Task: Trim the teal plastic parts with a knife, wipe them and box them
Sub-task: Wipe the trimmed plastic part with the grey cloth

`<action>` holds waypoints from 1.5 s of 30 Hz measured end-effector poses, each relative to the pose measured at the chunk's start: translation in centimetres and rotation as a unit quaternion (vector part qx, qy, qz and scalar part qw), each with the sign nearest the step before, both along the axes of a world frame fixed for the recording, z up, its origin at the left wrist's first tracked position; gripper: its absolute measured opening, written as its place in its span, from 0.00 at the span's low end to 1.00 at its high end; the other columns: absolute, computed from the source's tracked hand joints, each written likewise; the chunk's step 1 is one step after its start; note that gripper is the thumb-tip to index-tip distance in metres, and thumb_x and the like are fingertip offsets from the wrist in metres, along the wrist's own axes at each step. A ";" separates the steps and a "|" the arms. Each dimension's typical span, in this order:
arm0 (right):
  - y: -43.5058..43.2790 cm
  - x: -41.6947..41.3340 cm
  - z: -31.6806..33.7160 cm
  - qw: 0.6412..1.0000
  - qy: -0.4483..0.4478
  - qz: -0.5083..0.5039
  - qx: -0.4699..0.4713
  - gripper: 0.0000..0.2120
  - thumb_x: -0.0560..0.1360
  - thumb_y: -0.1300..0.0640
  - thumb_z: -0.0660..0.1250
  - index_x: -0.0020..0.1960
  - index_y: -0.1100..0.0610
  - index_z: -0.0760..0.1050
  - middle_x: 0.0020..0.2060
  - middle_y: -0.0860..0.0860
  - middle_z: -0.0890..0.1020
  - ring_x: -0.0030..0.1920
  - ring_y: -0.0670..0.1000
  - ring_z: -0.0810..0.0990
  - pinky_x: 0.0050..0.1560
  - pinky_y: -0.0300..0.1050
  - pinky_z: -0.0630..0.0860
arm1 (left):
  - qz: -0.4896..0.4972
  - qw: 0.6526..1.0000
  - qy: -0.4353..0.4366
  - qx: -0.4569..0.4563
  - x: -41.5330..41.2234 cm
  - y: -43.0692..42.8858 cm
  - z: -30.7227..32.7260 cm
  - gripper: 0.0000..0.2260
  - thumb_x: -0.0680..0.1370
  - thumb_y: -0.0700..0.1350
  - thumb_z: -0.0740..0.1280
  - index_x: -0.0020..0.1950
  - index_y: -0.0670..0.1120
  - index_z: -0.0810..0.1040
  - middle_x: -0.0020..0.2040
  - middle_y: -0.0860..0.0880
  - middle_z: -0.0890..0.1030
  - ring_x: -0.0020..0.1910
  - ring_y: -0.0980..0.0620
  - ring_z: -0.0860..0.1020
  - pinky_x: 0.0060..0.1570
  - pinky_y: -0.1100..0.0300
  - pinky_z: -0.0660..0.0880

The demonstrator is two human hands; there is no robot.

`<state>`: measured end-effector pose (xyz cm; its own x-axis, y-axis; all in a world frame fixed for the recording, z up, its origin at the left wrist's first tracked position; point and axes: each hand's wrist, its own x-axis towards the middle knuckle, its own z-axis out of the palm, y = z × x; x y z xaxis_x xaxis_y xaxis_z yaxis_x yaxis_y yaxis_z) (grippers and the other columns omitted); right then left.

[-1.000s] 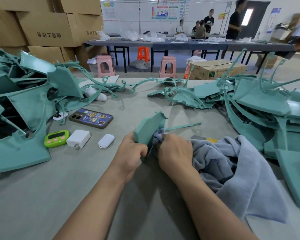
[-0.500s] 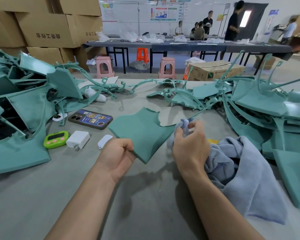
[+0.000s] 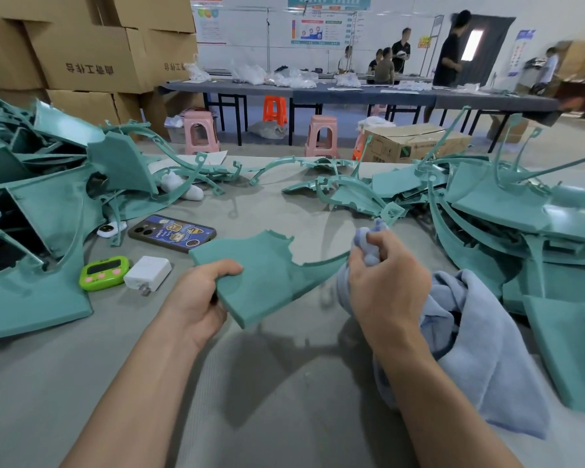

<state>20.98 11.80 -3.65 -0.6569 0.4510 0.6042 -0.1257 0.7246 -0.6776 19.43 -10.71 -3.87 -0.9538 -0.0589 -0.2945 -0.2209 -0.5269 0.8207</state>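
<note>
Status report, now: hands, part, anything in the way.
Left hand grips teal part at its near edge. Right hand bunches blue cloth at the part's thin arm. Phone, charger, timer lie left of it.

- The left hand (image 3: 196, 302) grips the teal part (image 3: 264, 275). Only the thumb shows on top, and the fingers lie hidden underneath.
- The right hand (image 3: 385, 282) pinches a bunch of the cloth (image 3: 487, 349), and the part's thin right end disappears behind that bunch.
- Both forearms (image 3: 142, 383) are cut off by the bottom edge, and the right one covers the cloth's near left side.
- The left heap (image 3: 31, 214) of teal pieces runs off the left edge and the right heap (image 3: 520, 214) off the right (how far either extends cannot be told).
- At the far right, the background is smeared, and a person (image 3: 550, 65) there is only a blur.
- The print on the wall posters (image 3: 318, 28) is too small to read.
</note>
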 end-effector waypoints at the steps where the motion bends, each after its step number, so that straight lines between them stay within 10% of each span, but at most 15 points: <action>1: 0.4 0.0 0.1 1.000 0.006 -0.006 0.000 0.07 0.79 0.50 0.70 0.46 0.53 0.80 0.30 0.44 0.77 0.29 0.45 0.70 0.31 0.36 0.59 | -0.009 1.000 -0.003 0.001 0.0 -0.2 0.1 0.12 0.77 0.31 0.62 0.56 0.38 0.81 0.52 0.40 0.86 0.42 0.46 0.86 0.44 0.49 0.84; 9: 2.1 -0.1 0.4 0.998 0.012 -0.022 -0.063 0.05 0.77 0.52 0.71 0.44 0.49 0.76 0.29 0.38 0.73 0.31 0.36 0.73 0.35 0.24 0.65 | -0.028 1.000 -0.009 -0.011 0.4 -0.9 0.2 0.13 0.77 0.30 0.61 0.56 0.38 0.81 0.52 0.40 0.86 0.41 0.46 0.86 0.42 0.50 0.84; 14: 0.1 0.1 -0.6 0.992 -0.059 0.101 -0.046 0.18 0.73 0.55 0.73 0.32 0.55 0.67 0.22 0.45 0.69 0.25 0.45 0.68 0.25 0.34 0.60 | -0.003 1.000 0.001 0.029 0.0 -0.1 -0.2 0.15 0.78 0.31 0.61 0.62 0.37 0.79 0.57 0.39 0.84 0.53 0.42 0.84 0.51 0.47 0.81; 23: -2.9 1.5 -0.9 0.939 -0.146 0.307 0.057 0.15 0.73 0.54 0.71 0.32 0.45 0.69 0.24 0.46 0.69 0.27 0.46 0.64 0.29 0.40 0.63 | -0.007 0.997 0.064 -0.036 0.5 2.6 -0.8 0.09 0.78 0.32 0.64 0.55 0.39 0.82 0.51 0.41 0.86 0.44 0.47 0.86 0.42 0.55 0.83; 28: -3.6 2.0 -0.2 0.942 -0.059 0.330 -0.003 0.04 0.77 0.53 0.69 0.45 0.46 0.76 0.35 0.44 0.76 0.35 0.44 0.74 0.35 0.37 0.70 | -0.098 0.989 0.092 -0.055 1.6 4.9 -0.6 0.15 0.77 0.43 0.64 0.59 0.39 0.83 0.58 0.37 0.83 0.57 0.42 0.83 0.59 0.49 0.79; 34: -3.7 2.0 0.3 0.947 -0.050 0.316 -0.023 0.16 0.76 0.62 0.68 0.59 0.45 0.80 0.47 0.42 0.80 0.49 0.44 0.78 0.50 0.41 0.75 | -0.161 0.971 0.136 -0.117 1.9 5.2 -1.2 0.28 0.79 0.67 0.50 0.65 0.53 0.80 0.61 0.45 0.84 0.62 0.44 0.81 0.62 0.44 0.75; 38: -3.5 2.1 0.7 0.911 -0.049 0.409 0.006 0.19 0.76 0.67 0.68 0.62 0.49 0.83 0.46 0.39 0.78 0.49 0.43 0.79 0.50 0.34 0.72 | -0.163 0.977 0.134 0.037 1.6 4.9 -1.4 0.33 0.81 0.66 0.50 0.73 0.44 0.72 0.67 0.41 0.79 0.68 0.44 0.77 0.68 0.46 0.72; 45: -3.5 2.2 0.8 0.902 -0.125 0.408 0.063 0.18 0.72 0.65 0.70 0.54 0.46 0.86 0.40 0.36 0.80 0.43 0.41 0.78 0.46 0.31 0.70 | -0.130 0.982 0.095 0.104 1.4 4.9 -1.2 0.28 0.77 0.66 0.59 0.43 0.43 0.83 0.44 0.39 0.80 0.48 0.44 0.82 0.53 0.53 0.80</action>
<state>23.20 8.31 -2.87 -0.8620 -0.3055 0.4045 -0.5069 0.5332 -0.6773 20.84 -5.80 -5.06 -0.9675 0.2359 -0.0907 -0.2240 -0.6340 0.7402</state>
